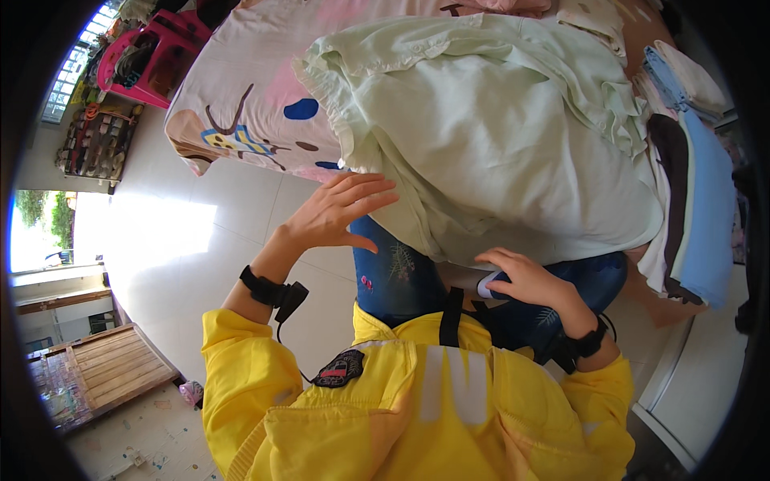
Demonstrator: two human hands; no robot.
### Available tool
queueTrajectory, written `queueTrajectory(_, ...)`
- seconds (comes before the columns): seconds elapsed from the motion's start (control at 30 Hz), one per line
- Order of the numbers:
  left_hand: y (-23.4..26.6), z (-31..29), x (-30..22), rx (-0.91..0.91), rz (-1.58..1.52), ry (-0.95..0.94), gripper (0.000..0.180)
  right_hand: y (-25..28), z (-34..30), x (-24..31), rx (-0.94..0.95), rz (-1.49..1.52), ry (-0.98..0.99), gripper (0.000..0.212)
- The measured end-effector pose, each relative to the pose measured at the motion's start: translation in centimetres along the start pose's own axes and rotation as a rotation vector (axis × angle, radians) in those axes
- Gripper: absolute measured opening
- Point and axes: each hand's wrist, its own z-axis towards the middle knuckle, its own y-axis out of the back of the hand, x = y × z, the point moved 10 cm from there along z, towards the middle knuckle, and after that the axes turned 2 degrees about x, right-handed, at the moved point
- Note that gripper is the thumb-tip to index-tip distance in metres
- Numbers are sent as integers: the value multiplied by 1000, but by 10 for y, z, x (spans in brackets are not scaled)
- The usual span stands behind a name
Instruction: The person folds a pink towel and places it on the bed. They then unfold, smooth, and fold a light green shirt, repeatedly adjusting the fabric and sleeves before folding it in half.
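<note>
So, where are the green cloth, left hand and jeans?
Green cloth [505,144], head view: its broad middle.
Left hand [329,212], head view: back of the hand.
Jeans [398,280], head view: the left leg.

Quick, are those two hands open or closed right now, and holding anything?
Left hand: open, thumb spread, by the ruffled pale green cloth; no grip visible.
Right hand: open, near the cloth's lower edge; holding nothing visible.
</note>
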Motion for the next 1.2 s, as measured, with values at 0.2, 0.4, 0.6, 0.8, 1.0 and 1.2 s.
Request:
queueTrajectory(0.2,-17,21,15,-28,-144,187,50,-35,81,5,-309,194,156,49)
queueTrajectory(0.4,39,-20,53,-817,-40,469,48,-24,110,-5,-340,588,75,27)
queueTrajectory(0.6,23,-6,56,-449,143,376,75,11,78,2,-233,1420,103,16)
queueTrajectory(0.8,42,23,41,-405,132,157,46,87,46,47,-184,1296,222,34)
queueTrajectory(1.0,102,21,97,-756,-212,328,10,173,11,74,-446,346,194,47)
queueTrajectory(1.2,104,-28,159,-1094,-870,542,16,197,-19,25,-710,142,-40,17)
